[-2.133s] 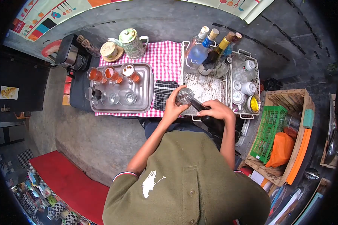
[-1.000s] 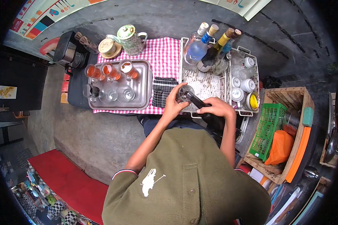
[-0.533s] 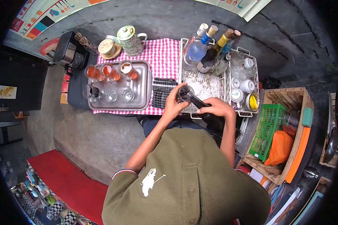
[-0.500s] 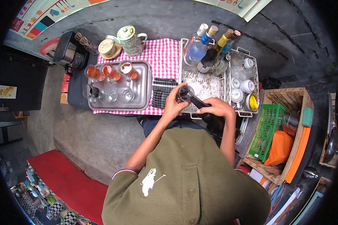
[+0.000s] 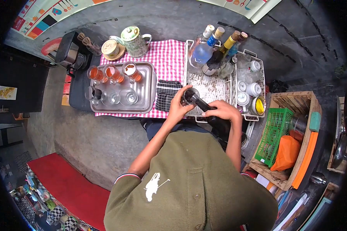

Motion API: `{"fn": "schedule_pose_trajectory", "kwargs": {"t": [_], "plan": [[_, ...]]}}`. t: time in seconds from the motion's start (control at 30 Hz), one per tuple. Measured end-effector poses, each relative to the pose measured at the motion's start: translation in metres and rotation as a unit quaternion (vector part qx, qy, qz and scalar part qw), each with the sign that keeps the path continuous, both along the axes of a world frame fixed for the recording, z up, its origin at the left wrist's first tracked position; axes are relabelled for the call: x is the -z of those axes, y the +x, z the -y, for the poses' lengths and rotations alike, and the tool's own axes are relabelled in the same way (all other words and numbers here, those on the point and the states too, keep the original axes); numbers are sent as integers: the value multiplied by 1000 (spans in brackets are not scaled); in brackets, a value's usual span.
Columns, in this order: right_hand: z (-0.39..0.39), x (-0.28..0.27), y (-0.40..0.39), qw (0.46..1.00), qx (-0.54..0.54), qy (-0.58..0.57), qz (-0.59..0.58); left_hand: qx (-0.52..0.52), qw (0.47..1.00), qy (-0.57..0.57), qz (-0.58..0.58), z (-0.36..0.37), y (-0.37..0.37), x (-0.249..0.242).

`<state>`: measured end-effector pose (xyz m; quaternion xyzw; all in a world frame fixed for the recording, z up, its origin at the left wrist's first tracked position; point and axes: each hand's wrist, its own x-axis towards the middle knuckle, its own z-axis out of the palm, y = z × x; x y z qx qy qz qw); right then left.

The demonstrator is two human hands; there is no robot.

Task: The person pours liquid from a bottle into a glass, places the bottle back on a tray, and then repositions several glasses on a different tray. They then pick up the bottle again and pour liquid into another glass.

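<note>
My left hand (image 5: 178, 108) is wrapped around a clear drinking glass (image 5: 189, 95) held over the near edge of the table. In my right hand (image 5: 223, 111) is a dark bottle (image 5: 214, 117), tilted so its neck points into the mouth of the glass. A silver tray (image 5: 144, 86) to the left carries three glasses of orange-brown drink (image 5: 112, 73) and several empty glasses (image 5: 111, 98). Between the tray and my left hand lies a folded black checked cloth (image 5: 166, 94).
A white wire rack (image 5: 210, 85) holds several bottles (image 5: 214, 48) at the back and white cups (image 5: 248, 90) on the right. A floral teapot (image 5: 133, 38) stands on the red checked tablecloth (image 5: 167, 57). To the right, a wooden crate (image 5: 304, 111) holds a green basket (image 5: 275, 134).
Both hands have stayed in the same pose with the bottle neck at the glass. The whole view has drifted only slightly.
</note>
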<state>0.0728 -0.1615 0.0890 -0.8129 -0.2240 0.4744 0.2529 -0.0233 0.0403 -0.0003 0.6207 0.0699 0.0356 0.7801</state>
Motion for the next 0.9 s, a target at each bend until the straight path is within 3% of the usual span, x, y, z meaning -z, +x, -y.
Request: {"fn": "schedule_pose_trajectory", "kwargs": {"t": [0.4, 0.7, 0.9], "plan": [[0, -1, 0, 999, -2, 29, 30, -4, 1000, 3, 7, 3, 1, -5], [4, 8, 9, 989, 31, 144, 0, -9, 1000, -3, 23, -1, 10, -31], [11, 13, 17, 960, 126, 251, 18, -19, 1000, -17, 18, -7, 14, -33]]}}
